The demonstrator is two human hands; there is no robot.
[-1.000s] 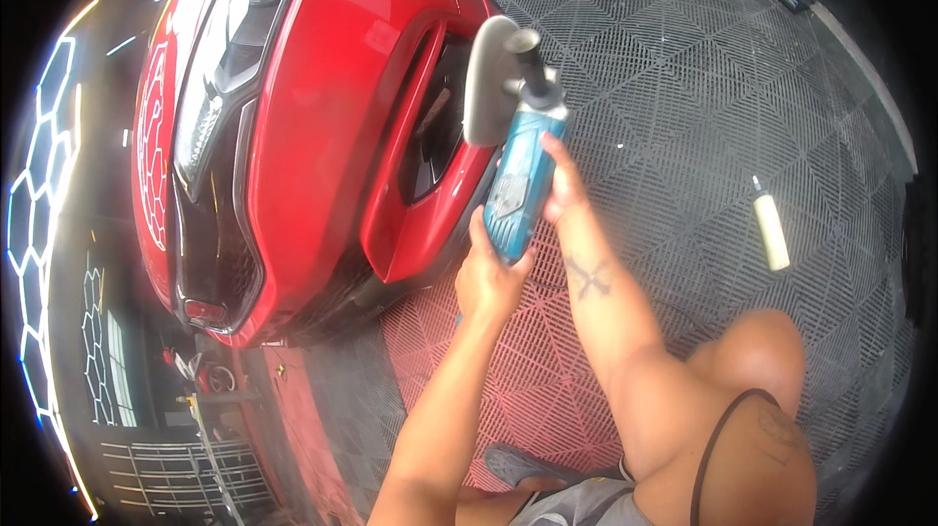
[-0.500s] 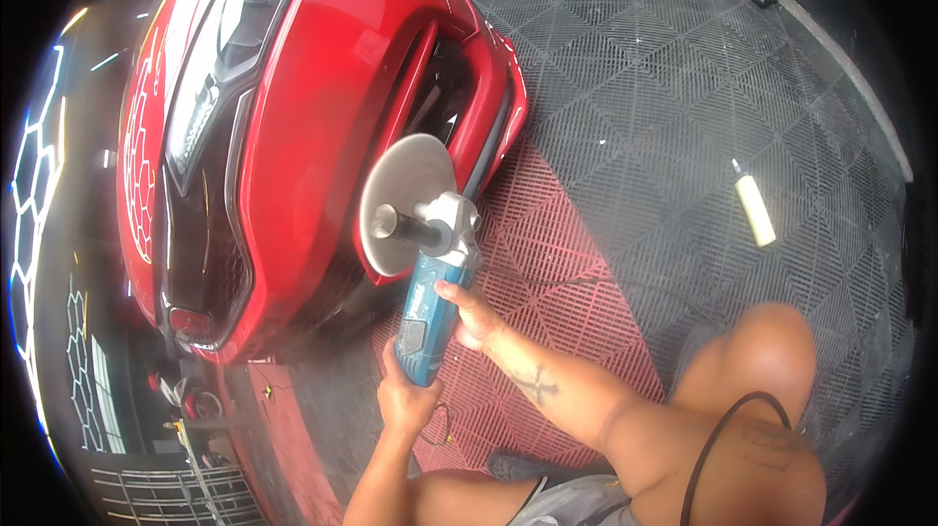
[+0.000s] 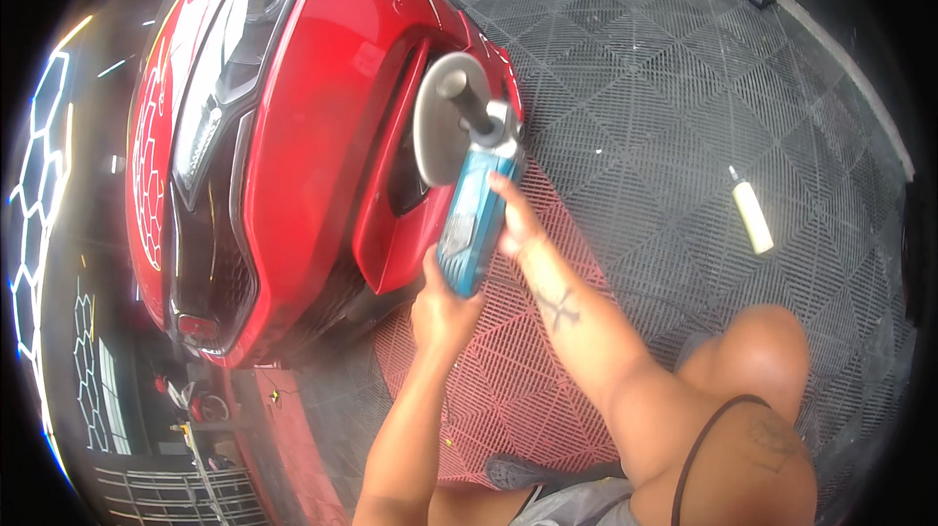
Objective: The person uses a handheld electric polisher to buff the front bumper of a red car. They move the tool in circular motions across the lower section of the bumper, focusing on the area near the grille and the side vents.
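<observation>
With both hands I hold a blue rotary polisher [image 3: 470, 218], tilted upward and away from me. My left hand [image 3: 445, 316] is closed around its rear end. Farther forward, my right hand [image 3: 519, 223] grips the right side of the body, thumb on top. A pale round polishing pad [image 3: 428, 135] faces the side opening in the red car bumper [image 3: 313, 126]. Whether the pad touches the paint cannot be made out. The dark side handle [image 3: 467, 101] sticks up from the tool's head, with neither hand on it.
A cream bottle with a narrow nozzle [image 3: 751, 216] lies on the grey floor tiles [image 3: 645, 116] at right. Red floor tiles [image 3: 528, 389] lie below the tool. My bent knee [image 3: 772, 345] is at right. A dark cord [image 3: 692, 462] crosses my right arm. Metal racking [image 3: 181, 497] stands lower left.
Both hands have carried the polisher forward and to the right. The pad has shifted from the lower bumper corner up to the side opening. My grip looks the same.
</observation>
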